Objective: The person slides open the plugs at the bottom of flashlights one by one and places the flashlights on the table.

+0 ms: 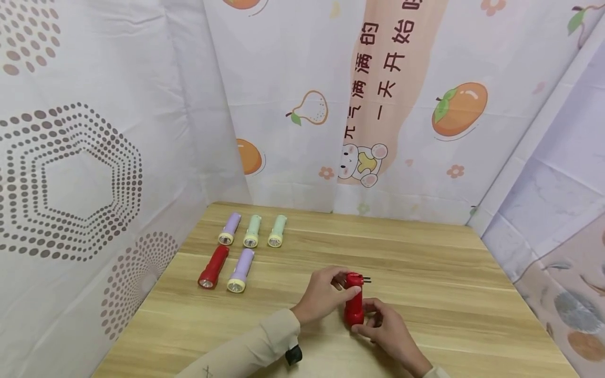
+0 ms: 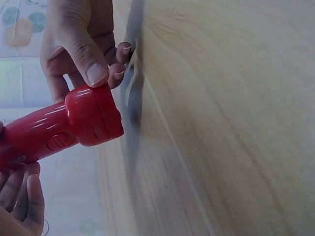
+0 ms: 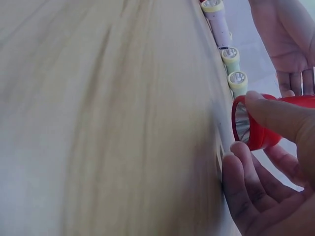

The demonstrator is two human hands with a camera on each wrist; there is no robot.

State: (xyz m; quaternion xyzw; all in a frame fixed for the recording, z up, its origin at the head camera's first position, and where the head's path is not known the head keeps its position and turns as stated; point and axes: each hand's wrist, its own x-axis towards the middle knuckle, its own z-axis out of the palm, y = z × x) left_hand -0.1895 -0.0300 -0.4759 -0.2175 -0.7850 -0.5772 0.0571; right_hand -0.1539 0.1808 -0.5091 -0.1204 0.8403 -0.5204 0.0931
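A red flashlight (image 1: 354,302) is held upright, lamp end down, close over the wooden table. Two metal plug prongs (image 1: 367,280) stick out sideways from its top end. My left hand (image 1: 325,294) grips the upper body between thumb and fingers. Around the lamp head, the thumb and fingers of my right hand (image 1: 388,328) pinch the rim. In the left wrist view, a ridged button shows on the side of the red flashlight (image 2: 59,141). The right wrist view shows the silver reflector (image 3: 241,122) facing the tabletop.
Left on the table (image 1: 425,268) lie several flashlights: a purple one (image 1: 230,229) and two green ones (image 1: 252,231) at the back, a red one (image 1: 215,266) and another purple one (image 1: 241,269) in front. Printed curtains (image 1: 293,157) hang behind and at both sides.
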